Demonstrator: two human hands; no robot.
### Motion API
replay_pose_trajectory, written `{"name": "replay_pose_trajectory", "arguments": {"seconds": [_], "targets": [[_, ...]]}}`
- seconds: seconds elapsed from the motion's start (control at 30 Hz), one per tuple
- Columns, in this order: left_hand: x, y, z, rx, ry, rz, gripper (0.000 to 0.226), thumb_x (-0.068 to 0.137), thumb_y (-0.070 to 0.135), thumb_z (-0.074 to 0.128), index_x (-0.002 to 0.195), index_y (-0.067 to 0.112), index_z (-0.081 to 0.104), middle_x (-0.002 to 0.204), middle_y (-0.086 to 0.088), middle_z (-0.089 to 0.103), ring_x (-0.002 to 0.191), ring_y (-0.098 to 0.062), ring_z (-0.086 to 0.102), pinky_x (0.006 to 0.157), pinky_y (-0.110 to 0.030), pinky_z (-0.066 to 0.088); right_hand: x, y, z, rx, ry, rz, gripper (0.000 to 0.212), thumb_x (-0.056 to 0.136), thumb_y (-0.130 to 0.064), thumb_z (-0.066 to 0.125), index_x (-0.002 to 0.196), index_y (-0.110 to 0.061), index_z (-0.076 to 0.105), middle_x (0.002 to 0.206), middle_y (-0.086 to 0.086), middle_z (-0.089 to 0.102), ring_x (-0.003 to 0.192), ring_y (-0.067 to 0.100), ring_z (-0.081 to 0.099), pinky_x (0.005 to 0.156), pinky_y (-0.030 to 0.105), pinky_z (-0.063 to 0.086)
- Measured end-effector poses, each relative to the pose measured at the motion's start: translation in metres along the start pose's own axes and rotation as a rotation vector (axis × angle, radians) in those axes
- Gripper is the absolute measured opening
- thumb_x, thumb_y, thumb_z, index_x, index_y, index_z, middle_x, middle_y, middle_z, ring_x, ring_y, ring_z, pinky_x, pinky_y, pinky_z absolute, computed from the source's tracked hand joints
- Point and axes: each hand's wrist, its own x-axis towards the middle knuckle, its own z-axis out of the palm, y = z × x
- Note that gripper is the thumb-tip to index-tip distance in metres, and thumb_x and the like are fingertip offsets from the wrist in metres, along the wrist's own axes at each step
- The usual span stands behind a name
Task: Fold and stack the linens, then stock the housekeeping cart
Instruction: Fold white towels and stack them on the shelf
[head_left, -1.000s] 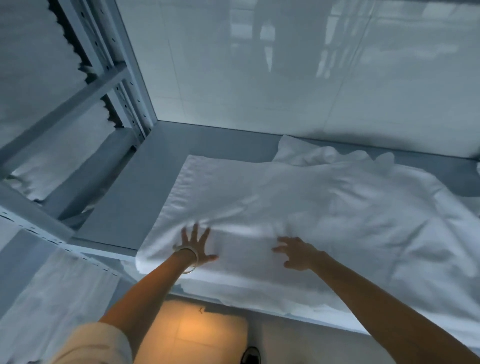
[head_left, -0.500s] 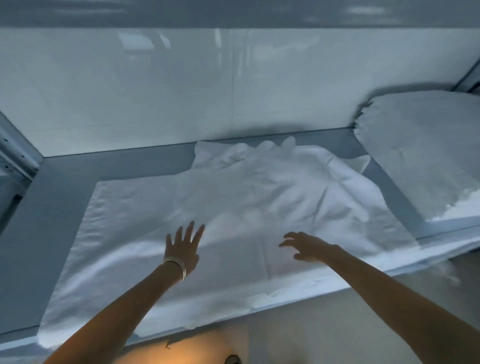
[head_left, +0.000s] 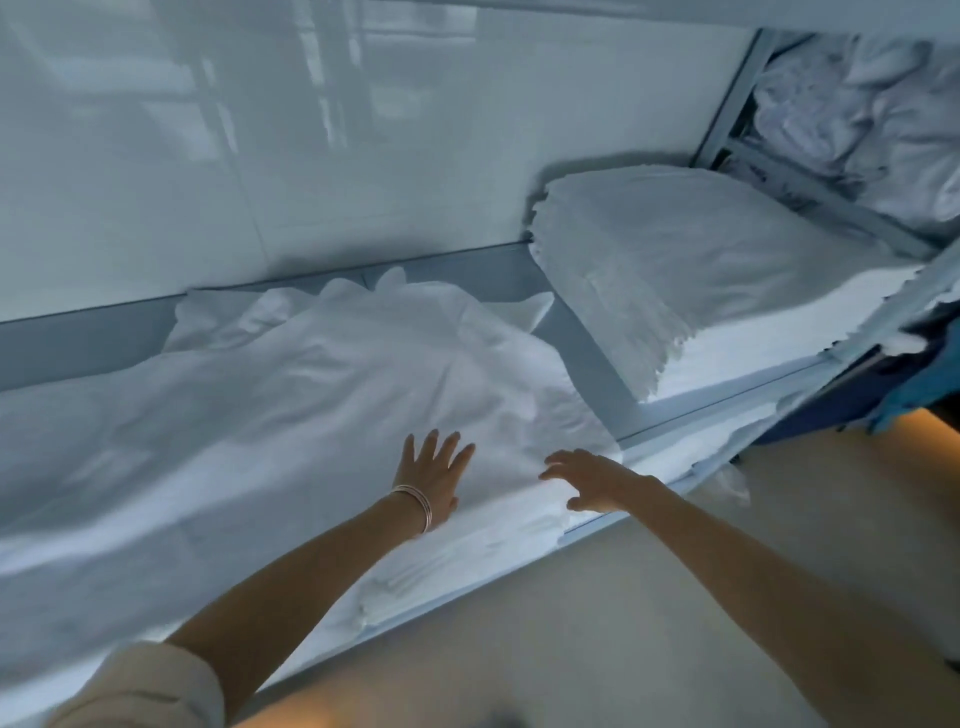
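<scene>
White cotton sheet (head_left: 291, 395) on the shelf (head_left: 597, 364) looks light, limp and wrinkle-prone; left hand (head_left: 434, 475) presses flat, right hand (head_left: 592, 480) hovers loosely spread, holding nothing; best pinched at corners.

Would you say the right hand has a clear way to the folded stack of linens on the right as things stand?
Probably yes: the right hand holds nothing, and only bare shelf lies between it and the folded stack.
</scene>
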Motion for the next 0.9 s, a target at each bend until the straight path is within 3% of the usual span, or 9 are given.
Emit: {"name": "replay_pose_trajectory", "arguments": {"seconds": [0.2, 0.33, 0.6, 0.9], "targets": [[0.054, 0.086, -0.021, 0.056, -0.012, 0.088, 0.073, 0.095, 0.038, 0.047, 0.151, 0.015, 0.005, 0.157, -0.008, 0.008, 0.145, -0.032, 0.004, 0.116, -0.049, 0.009, -0.031, 0.080, 0.005, 0.045, 0.015, 0.029, 0.057, 0.092, -0.014, 0.056, 0.145, -0.021, 0.034, 0.155, -0.003, 0.022, 0.139, 0.021, 0.027, 0.111, 0.035, 0.029], [0.088, 0.115, -0.026, 0.083, -0.016, 0.120, 0.076, 0.091, 0.037, 0.054, 0.149, 0.013, 0.012, 0.153, -0.010, 0.017, 0.141, -0.033, 0.015, 0.111, -0.044, 0.023, -0.031, 0.111, -0.002, 0.065, 0.047, 0.021, 0.056, 0.092, -0.012, 0.055, 0.145, -0.020, 0.035, 0.154, -0.002, 0.023, 0.138, 0.020, 0.028, 0.111, 0.035, 0.029], [0.148, 0.135, -0.032, 0.162, -0.020, 0.279, 0.082, 0.089, 0.017, 0.059, 0.150, 0.030, 0.007, 0.151, -0.011, 0.017, 0.134, -0.032, 0.024, 0.099, -0.041, 0.033, -0.002, 0.143, -0.024, 0.034, 0.085, -0.005, 0.056, 0.091, -0.005, 0.055, 0.142, -0.018, 0.039, 0.151, 0.000, 0.030, 0.134, 0.023, 0.035, 0.108, 0.039, 0.036], [0.167, 0.139, -0.028, 0.024, -0.122, 0.288, 0.071, 0.086, 0.018, 0.059, 0.145, 0.032, 0.022, 0.145, -0.010, 0.021, 0.130, -0.031, 0.027, 0.095, -0.041, 0.036, 0.039, 0.165, -0.037, -0.003, 0.064, -0.089, 0.056, 0.091, -0.004, 0.057, 0.142, -0.017, 0.039, 0.152, 0.001, 0.030, 0.134, 0.022, 0.036, 0.108, 0.034, 0.035]]}}
